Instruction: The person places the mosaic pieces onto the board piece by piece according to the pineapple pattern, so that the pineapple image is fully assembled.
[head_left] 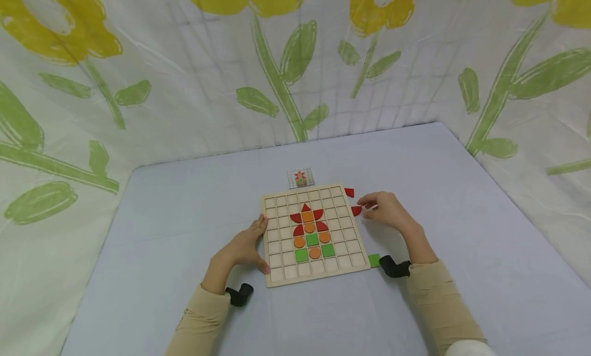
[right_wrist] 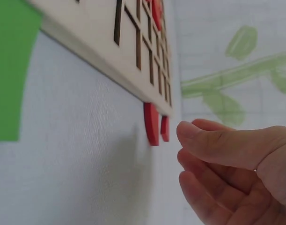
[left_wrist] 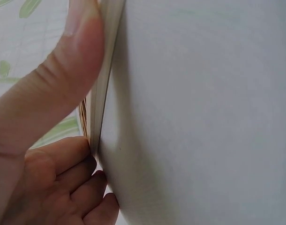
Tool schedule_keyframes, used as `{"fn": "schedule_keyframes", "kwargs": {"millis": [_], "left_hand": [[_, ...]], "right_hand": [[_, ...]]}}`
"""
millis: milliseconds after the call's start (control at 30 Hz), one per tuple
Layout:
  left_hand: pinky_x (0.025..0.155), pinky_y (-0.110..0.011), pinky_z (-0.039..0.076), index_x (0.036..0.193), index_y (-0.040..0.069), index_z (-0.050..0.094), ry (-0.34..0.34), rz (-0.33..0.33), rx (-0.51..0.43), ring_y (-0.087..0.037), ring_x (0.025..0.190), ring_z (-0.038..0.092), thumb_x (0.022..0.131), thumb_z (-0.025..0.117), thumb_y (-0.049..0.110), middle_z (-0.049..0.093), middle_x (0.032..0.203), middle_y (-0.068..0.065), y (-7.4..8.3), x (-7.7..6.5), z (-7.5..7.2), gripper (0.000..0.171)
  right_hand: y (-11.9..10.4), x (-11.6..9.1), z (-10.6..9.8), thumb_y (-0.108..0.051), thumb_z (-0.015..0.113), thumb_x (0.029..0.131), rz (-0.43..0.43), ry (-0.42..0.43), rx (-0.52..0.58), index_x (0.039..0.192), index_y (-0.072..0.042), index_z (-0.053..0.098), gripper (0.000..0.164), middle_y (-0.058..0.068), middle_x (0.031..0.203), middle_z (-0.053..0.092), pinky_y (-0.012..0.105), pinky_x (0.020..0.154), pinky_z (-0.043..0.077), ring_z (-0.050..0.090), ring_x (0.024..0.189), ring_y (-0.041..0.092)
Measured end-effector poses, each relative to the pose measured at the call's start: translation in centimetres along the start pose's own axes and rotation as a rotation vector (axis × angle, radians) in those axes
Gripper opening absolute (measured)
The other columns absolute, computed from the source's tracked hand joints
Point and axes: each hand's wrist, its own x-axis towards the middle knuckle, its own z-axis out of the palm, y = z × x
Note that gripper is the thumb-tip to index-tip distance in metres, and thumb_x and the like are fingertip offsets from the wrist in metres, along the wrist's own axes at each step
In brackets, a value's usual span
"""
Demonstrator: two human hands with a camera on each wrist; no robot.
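A square wooden grid board (head_left: pixel 281 274) lies on the table with a figure of red, orange and green pieces (head_left: pixel 312 239) in its cells. My left hand (head_left: pixel 240 247) rests at the board's left edge, thumb toward the near corner and fingertips farther up; the left wrist view shows the thumb (left_wrist: pixel 77 61) against the rim. Beyond the right edge, my right hand (head_left: pixel 385 210) hovers beside a red quarter-round piece (head_left: pixel 356 211), thumb and forefinger close together. In the right wrist view, a gap separates these fingers (right_wrist: pixel 194 136) from the red pieces (right_wrist: pixel 151 124).
Another red quarter-round piece (head_left: pixel 349 192) lies by the board's far right corner. A green square (head_left: pixel 374 260) sits at the near right corner, close to the black wrist mount (head_left: pixel 394 267). Behind the board is a small pattern card (head_left: pixel 300 178). A flower-printed curtain (head_left: pixel 184 89) hangs beyond the table.
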Motion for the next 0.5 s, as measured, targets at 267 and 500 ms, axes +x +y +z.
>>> {"fn": "schedule_keyframes", "kwargs": {"millis": [267,500], "left_hand": [[0.114,-0.055,0.02,0.152,-0.004,0.018,-0.003,0.001,-0.028,-0.039,0.145,0.014,0.056,0.094,0.02,0.01,0.16,-0.017,0.1,-0.2,0.0,0.125],[0.114,-0.055,0.02,0.152,-0.004,0.018,0.003,0.004,-0.026,-0.038,0.145,0.014,0.056,0.094,0.02,0.01,0.16,-0.017,0.1,-0.3,-0.1,0.125]], "right_hand": [[0.8,3.7,0.5,-0.003,0.062,0.086,0.051,0.046,-0.05,0.123,0.01,0.06,0.039,0.027,0.118,0.062,0.048,0.086,0.051,0.058,0.107,0.039],[1.0,5.8,1.2,-0.004,0.068,0.085,0.053,0.028,-0.101,0.124,0.013,0.058,0.044,0.03,0.119,0.059,0.049,0.091,0.048,0.057,0.109,0.042]]}}
